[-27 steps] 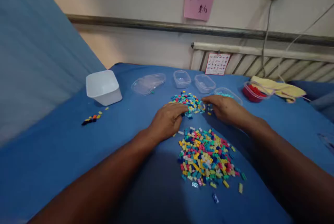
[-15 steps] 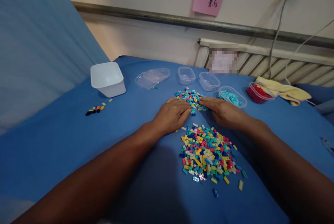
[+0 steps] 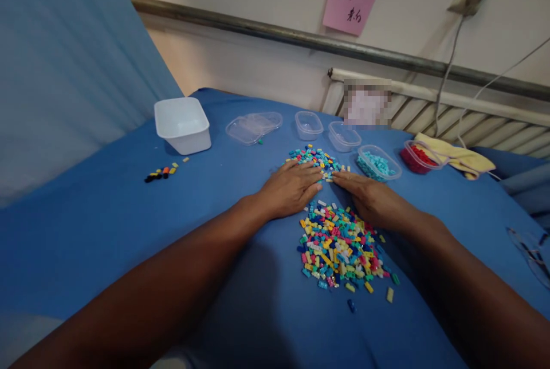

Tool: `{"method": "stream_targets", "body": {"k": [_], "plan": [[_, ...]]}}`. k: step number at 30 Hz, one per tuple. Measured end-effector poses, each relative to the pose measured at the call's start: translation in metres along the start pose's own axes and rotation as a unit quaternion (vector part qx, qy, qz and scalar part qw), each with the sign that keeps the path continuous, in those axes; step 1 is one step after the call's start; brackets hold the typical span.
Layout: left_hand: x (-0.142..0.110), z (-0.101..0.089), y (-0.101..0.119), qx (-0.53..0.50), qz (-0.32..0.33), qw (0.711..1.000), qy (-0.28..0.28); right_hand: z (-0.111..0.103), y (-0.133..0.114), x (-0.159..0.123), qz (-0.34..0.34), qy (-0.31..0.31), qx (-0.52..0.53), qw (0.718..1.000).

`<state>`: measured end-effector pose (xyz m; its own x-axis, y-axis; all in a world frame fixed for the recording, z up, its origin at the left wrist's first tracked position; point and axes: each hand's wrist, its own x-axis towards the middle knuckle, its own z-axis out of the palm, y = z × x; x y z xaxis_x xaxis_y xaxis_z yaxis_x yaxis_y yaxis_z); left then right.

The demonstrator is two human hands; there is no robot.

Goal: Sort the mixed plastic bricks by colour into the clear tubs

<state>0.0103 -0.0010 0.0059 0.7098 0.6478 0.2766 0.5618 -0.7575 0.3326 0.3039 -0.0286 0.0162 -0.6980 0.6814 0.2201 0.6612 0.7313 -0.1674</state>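
Note:
My left hand [image 3: 292, 187] lies flat, fingers stretched out, over the near left part of a small pile of colourful toy bricks [image 3: 312, 155]. On the right of that pile, my right hand [image 3: 365, 191] is held edge-on with straight fingers, its tips touching or just beside the bricks. Neither hand grips anything that I can see. Closer to me, a larger heap of mixed bricks [image 3: 339, 246] in yellow, pink, blue, green and white spreads between my forearms. Part of the smaller pile is hidden under my left fingers.
A white tub [image 3: 189, 128] stands at the left, near a few black, yellow and orange bricks [image 3: 165, 172]. Clear lids [image 3: 253, 126], two clear boxes [image 3: 308, 125], a box of turquoise bricks [image 3: 378, 165], a box of red bricks [image 3: 421, 157] and a yellow cloth [image 3: 459, 154] line the back.
My left hand has flattened and spread over the near side of the small pile. That pile looks wider and flatter towards the left. The view has shifted slightly.

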Motion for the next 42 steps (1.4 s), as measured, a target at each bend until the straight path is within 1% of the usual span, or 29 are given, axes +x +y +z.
{"method": "stream_targets", "body": {"k": [2,4,7,11,13,14,16,18,19,21,24,27,29,33,35,37,40,42], "plan": [[0.0,0.0,0.0,-0.007,0.012,1.0,-0.013,0.002,-0.004,-0.008,0.008,0.011,0.007,1.0],[0.0,0.0,-0.001,-0.012,0.016,1.0,0.001,0.004,-0.007,-0.015,0.015,0.023,0.012,1.0],[-0.001,-0.002,-0.004,-0.014,0.026,0.998,0.057,0.005,-0.008,-0.029,0.036,0.045,0.017,0.998],[-0.003,-0.003,-0.007,-0.027,0.049,0.985,0.164,0.008,-0.007,-0.045,0.072,0.093,0.028,0.993],[-0.004,-0.004,-0.005,-0.046,0.076,0.977,0.192,0.01,-0.009,-0.048,0.08,0.12,0.04,0.989],[-0.005,-0.004,-0.003,-0.053,0.094,0.976,0.19,0.011,-0.011,-0.047,0.081,0.131,0.047,0.987],[-0.007,-0.006,0.003,-0.05,0.125,0.977,0.163,0.013,-0.016,-0.045,0.071,0.146,0.065,0.985],[-0.008,-0.009,0.008,-0.036,0.135,0.981,0.132,0.014,-0.02,-0.04,0.047,0.143,0.087,0.985],[-0.009,-0.011,0.01,-0.034,0.131,0.983,0.123,0.013,-0.022,-0.039,0.036,0.138,0.097,0.985],[-0.01,-0.013,0.012,-0.057,0.112,0.984,0.128,0.012,-0.023,-0.038,0.034,0.135,0.109,0.984],[-0.012,-0.016,0.009,-0.105,0.063,0.978,0.167,0.01,-0.022,-0.04,0.073,0.144,0.12,0.98],[-0.015,-0.017,0.004,-0.114,0.013,0.973,0.199,0.01,-0.023,-0.041,0.09,0.148,0.14,0.975],[-0.018,-0.017,0.003,-0.111,-0.008,0.975,0.195,0.012,-0.026,-0.038,0.087,0.143,0.144,0.975],[-0.022,-0.017,0.0,-0.078,-0.056,0.982,0.162,0.014,-0.035,-0.028,0.069,0.108,0.125,0.984],[-0.023,-0.017,-0.002,-0.062,-0.077,0.985,0.142,0.013,-0.038,-0.025,0.056,0.101,0.126,0.985],[-0.023,-0.018,-0.004,-0.073,-0.089,0.985,0.131,0.011,-0.039,-0.025,0.055,0.121,0.137,0.982],[-0.023,-0.02,-0.005,-0.119,-0.097,0.975,0.161,0.008,-0.039,-0.028,0.071,0.169,0.157,0.97],[-0.023,-0.022,-0.004,-0.124,-0.084,0.974,0.17,0.008,-0.038,-0.029,0.072,0.177,0.168,0.967]]}}
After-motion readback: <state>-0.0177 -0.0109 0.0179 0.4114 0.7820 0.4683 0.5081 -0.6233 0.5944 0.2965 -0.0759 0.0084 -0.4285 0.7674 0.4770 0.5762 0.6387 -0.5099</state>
